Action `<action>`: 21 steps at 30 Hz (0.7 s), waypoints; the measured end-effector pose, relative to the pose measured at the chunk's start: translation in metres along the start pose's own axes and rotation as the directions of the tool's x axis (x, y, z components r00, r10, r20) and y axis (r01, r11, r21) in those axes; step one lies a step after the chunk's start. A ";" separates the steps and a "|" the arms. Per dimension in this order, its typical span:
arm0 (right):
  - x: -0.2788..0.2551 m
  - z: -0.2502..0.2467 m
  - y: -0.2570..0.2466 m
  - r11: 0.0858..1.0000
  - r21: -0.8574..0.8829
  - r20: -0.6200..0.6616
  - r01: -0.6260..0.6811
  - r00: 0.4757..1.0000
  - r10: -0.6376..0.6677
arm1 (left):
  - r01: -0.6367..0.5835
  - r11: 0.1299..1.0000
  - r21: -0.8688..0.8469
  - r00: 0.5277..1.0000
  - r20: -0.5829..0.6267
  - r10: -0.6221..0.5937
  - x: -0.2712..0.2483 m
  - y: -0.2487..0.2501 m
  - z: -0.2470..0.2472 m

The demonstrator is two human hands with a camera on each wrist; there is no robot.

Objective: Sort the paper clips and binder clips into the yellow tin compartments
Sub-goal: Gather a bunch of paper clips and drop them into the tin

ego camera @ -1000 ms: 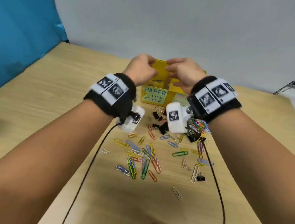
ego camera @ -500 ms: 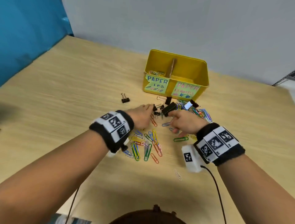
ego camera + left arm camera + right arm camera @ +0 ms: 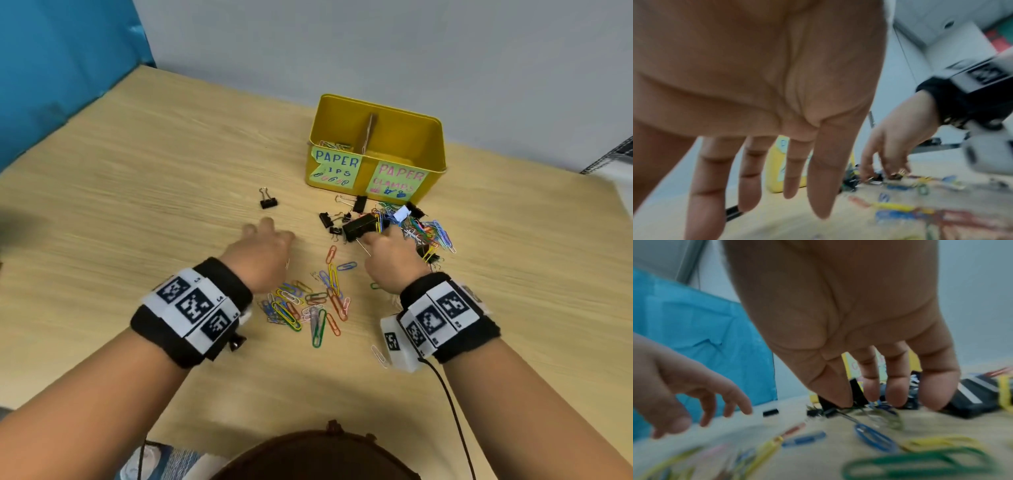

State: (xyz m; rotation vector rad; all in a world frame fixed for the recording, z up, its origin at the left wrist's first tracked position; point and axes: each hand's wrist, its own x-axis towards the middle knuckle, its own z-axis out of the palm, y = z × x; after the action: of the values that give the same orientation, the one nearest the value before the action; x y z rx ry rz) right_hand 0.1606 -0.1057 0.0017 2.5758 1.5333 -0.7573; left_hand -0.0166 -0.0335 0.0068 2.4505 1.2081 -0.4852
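Note:
The yellow tin [image 3: 376, 178] stands at the back of the table, with a divider [image 3: 368, 132] and several paper clips [image 3: 337, 145] in its left compartment. My right hand [image 3: 380, 240] is down at the binder clip heap, thumb and forefinger pinching a large black binder clip [image 3: 359, 226], also in the right wrist view [image 3: 857, 391]. My left hand [image 3: 263, 236] hovers with straight, spread fingers [image 3: 818, 186] and holds nothing. It is just short of a lone black binder clip [image 3: 268, 202]. Coloured paper clips [image 3: 308, 305] lie scattered between my wrists.
A tangle of coloured paper clips and binder clips [image 3: 428, 233] lies right of my right hand, in front of the tin. Small binder clips [image 3: 329, 219] sit near the big one. A blue panel [image 3: 51, 68] borders the table's left. A black cable [image 3: 452, 411] trails from my right wrist.
Both hands came down from over the tin to the table. Since half a second ago, my left hand has shifted left towards the lone binder clip, while my right hand stays at the black binder clip.

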 end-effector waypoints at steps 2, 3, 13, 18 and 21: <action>-0.008 0.007 0.007 0.996 -0.050 -0.009 -0.072 0.997 0.072 | 0.096 0.995 0.018 0.995 0.036 -0.096 -0.005 -0.004 0.001; -0.011 0.011 0.009 0.996 -0.041 -0.004 -0.073 0.997 0.073 | 0.108 0.994 -0.007 0.992 0.067 -0.107 -0.007 -0.003 0.004; -0.025 -0.003 0.029 0.971 0.227 -0.032 -0.074 0.996 0.084 | -0.080 0.965 -0.248 0.996 0.022 0.088 0.012 0.022 0.001; -0.041 0.016 0.038 0.986 0.095 0.015 -0.136 0.991 0.135 | -0.178 0.979 -0.099 0.982 0.050 0.184 -0.002 0.034 0.014; -0.049 0.021 0.028 0.971 0.240 0.053 -0.014 0.999 0.002 | -0.188 0.975 -0.120 0.975 0.095 0.200 -0.011 0.030 0.018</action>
State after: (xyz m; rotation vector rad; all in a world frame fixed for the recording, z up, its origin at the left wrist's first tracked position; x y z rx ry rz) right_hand 0.1576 -0.1654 -0.0011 2.6996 1.4995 -1.0630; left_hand -0.0010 -0.0663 0.0009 2.3846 0.9159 -0.4724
